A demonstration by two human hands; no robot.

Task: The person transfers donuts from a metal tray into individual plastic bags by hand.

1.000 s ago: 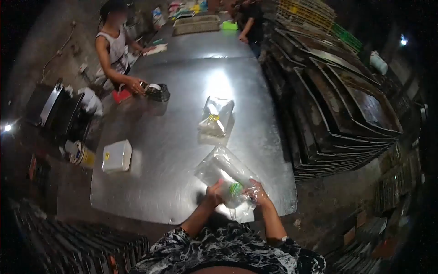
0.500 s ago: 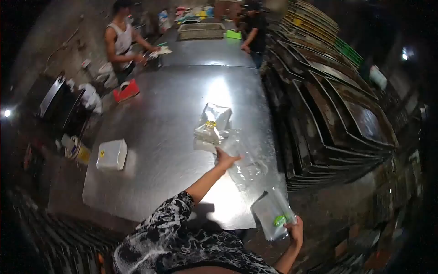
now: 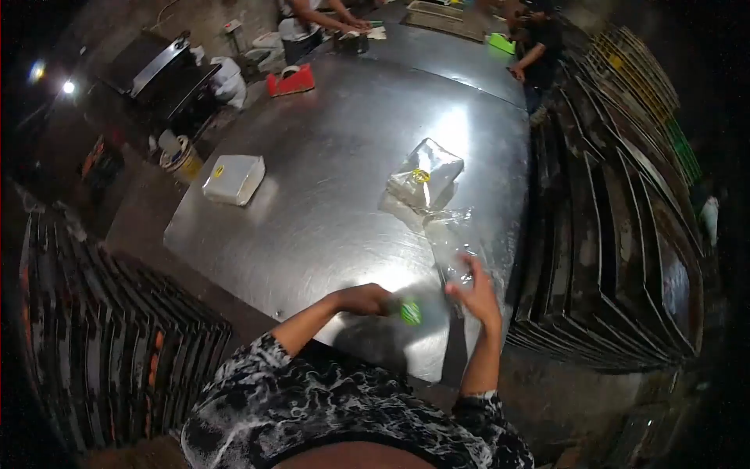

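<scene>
The left hand [image 3: 366, 299] is curling nearly closed and gripping the left side of a clear bag [image 3: 410, 311]. The right hand [image 3: 478, 297] is standing well open, thumb apart from the fingers, and is holding nothing visible; whether it is touching the loose clear plastic [image 3: 461, 234] just beyond it, I cannot tell.

Both hands are working close to the near edge of the metal counter [image 3: 305, 211]. On the right, a stack of dark trays [image 3: 617, 250] is crowding the counter's long edge. Bare metal is stretching leftward from the left hand to a white pack [image 3: 234, 180], which is lying well apart near the left edge. Ahead, a shiny silver pack [image 3: 426, 176] with a yellow label is sitting just beyond the loose plastic.

The clear bag is showing a round green label with pale stripes; its body is blurring against the bright counter, so its outline and contents are staying unclear.
</scene>
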